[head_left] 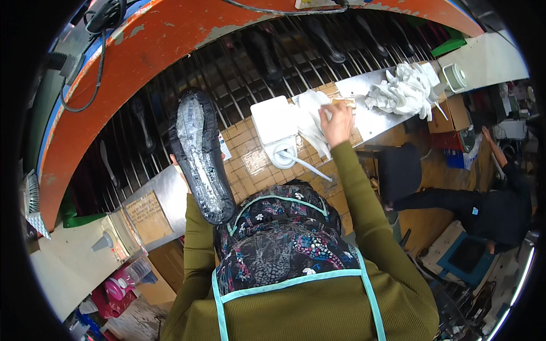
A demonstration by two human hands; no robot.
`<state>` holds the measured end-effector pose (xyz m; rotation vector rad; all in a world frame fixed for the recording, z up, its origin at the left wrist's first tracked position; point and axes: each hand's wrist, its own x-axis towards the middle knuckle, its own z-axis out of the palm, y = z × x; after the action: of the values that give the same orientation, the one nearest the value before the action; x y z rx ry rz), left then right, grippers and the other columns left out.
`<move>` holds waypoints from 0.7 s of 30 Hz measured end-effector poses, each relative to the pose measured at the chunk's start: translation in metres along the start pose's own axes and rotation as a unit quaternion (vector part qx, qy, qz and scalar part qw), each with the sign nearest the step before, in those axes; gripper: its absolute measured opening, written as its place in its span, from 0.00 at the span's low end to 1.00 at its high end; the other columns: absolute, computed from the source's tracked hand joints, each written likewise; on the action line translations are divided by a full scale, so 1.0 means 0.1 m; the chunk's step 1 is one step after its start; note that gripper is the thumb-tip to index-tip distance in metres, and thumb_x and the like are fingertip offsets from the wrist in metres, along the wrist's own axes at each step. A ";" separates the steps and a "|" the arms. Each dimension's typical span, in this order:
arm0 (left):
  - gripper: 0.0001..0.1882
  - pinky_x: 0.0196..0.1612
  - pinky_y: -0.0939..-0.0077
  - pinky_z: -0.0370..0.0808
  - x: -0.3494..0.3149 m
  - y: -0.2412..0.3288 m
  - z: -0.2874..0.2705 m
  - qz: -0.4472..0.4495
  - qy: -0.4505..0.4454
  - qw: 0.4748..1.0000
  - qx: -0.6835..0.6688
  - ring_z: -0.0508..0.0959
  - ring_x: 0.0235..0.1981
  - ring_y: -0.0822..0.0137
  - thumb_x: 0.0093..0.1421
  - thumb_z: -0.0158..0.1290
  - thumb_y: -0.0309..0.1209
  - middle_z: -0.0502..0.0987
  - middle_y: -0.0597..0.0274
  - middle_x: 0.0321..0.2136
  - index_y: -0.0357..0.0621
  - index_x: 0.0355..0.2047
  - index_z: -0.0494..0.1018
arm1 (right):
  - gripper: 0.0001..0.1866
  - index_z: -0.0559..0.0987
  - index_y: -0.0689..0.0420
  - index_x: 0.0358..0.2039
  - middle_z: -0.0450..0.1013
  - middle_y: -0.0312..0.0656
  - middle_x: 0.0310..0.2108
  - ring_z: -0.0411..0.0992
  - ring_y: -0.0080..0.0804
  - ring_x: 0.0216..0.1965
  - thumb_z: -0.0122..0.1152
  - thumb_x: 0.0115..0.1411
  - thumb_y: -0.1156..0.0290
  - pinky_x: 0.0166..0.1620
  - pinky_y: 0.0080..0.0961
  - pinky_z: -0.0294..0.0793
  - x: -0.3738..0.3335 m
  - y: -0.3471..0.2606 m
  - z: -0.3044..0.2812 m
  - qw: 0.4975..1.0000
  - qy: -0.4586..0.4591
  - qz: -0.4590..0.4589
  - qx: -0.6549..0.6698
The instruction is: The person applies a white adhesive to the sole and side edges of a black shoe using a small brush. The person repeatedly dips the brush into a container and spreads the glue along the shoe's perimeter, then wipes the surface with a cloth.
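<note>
Counted two bare hands: one left hand (178,166), one right hand (339,124). Logged one black shoe-shaped piece (200,153) with a shiny face. Tallied one white square-topped block (272,118), one round white pot (278,155), one thin white stick (310,165). Noted one flatter white sheet (309,111) and one crumpled white pile (402,94); could not separate layers in the pile. Counted at least six more dark shoe-shaped pieces (264,54), exact number unclear in shadow. Found two green strips (451,45), one grey cone (102,242), one black seat (401,170), one patterned apron (290,250), one other person (489,213).

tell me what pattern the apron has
Black with white flowers and multicoloured patches; the apron shows best in the head view.
</note>
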<state>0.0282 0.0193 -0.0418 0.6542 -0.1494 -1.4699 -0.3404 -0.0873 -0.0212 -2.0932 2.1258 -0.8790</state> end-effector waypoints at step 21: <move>0.47 0.62 0.44 0.63 -0.04 -0.04 -0.03 -0.005 -0.032 0.999 -0.031 0.64 0.61 0.52 0.57 0.37 0.71 0.59 0.50 0.63 0.57 0.68 0.50 | 0.10 0.83 0.57 0.29 0.71 0.49 0.55 0.69 0.43 0.53 0.73 0.46 0.69 0.54 0.35 0.69 0.52 0.89 0.19 0.934 -0.208 0.036 0.287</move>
<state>0.0252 0.0241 -0.0451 0.5594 -0.1504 -1.5002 -0.4185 -0.1484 -0.0548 -1.6978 1.4907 -0.8230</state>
